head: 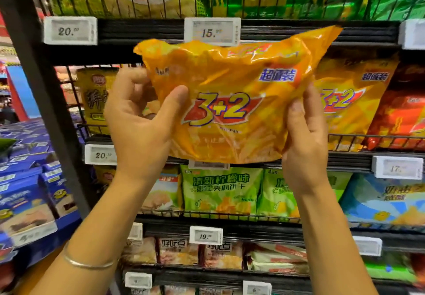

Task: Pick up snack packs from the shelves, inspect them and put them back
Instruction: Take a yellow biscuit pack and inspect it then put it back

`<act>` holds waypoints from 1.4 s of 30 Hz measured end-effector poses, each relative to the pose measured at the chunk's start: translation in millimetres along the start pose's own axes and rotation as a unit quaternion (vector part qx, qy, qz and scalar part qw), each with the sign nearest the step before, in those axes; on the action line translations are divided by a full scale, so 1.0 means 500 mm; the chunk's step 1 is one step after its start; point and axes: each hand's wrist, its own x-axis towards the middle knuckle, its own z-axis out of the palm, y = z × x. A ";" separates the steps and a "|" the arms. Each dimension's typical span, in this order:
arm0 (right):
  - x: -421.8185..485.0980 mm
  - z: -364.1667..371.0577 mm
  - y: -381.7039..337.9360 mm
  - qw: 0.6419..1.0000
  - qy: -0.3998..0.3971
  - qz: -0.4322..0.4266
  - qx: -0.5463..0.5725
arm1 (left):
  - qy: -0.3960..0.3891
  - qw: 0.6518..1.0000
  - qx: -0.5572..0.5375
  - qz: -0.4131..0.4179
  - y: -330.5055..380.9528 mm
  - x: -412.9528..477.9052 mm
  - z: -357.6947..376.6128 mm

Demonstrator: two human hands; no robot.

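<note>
Orange pack held broadside before its shelf slot

Left hand (140, 119) and right hand (305, 138) grip the orange snack pack (232, 101) at its ends; fingers (296, 110) curled; matching pack (351, 101) sits far right.

The orange snack pack (230, 101) is hiding both hands' fingers behind it and covering a shelf price tag (208, 164).

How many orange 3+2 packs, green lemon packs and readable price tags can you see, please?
Orange 3+2 packs: 2, one held by both hands, one on the shelf
Green lemon packs: 2
Readable price tags: 5
Total: 9
</note>
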 end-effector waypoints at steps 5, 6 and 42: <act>-0.062 0.031 0.018 0.995 -0.080 0.037 -0.042 | -0.005 0.995 -0.031 -0.099 -0.037 -0.058 -0.071; -0.073 0.037 0.027 0.995 -0.072 0.054 -0.038 | -0.003 0.992 -0.032 -0.123 -0.045 -0.074 -0.085; -0.529 -0.046 0.028 0.771 0.177 0.595 0.143 | -0.064 0.619 -0.339 -0.706 0.090 -0.450 -0.224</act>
